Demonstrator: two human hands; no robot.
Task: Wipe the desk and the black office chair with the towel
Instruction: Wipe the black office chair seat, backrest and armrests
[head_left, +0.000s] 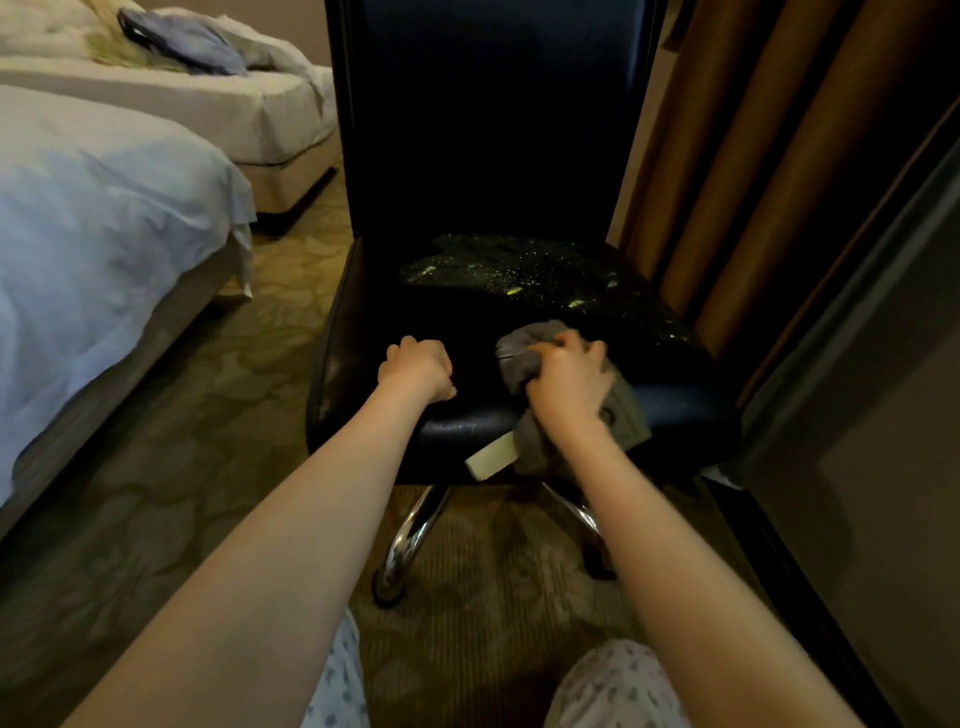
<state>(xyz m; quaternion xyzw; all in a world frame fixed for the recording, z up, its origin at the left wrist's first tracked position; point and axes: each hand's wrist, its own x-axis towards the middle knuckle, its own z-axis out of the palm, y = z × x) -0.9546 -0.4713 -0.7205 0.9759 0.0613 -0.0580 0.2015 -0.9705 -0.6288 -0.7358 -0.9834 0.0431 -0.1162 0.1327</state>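
Directly ahead, on olive patterned carpet (208, 415): black padded office chair (467, 156) with tall upright back, recorded facing the wearer.

Noted across rear half of seat: scatter of yellow-green specks (519, 270).

Found bunched on front right of seat: crumpled grey cloth towel (519, 353), clenched in right hand (569, 382), fingers wrapped over the wad and pressing it to the upholstery.

Noted hanging from towel over the seat's front edge: white rectangular sewn label (491, 460); print on it too small to read.

Logged on front middle of seat, just left of towel and apart from it: left hand (415, 369), fingers curled into a fist, nothing held, resting on the upholstery.

Seen beneath seat: chromed metal base legs (415, 525) ending in dark castor (387, 582).

Listed at left: bed with white sheet (104, 208); second bed (234, 109) behind it, carrying crumpled blue-grey cloth (176, 39).

Listed at right: brown pleated curtain (779, 156) behind the chair; dark flat panel (857, 415) nearer, could not be told whether desk.

Entered at bottom edge: knees in pale printed trousers (618, 680).
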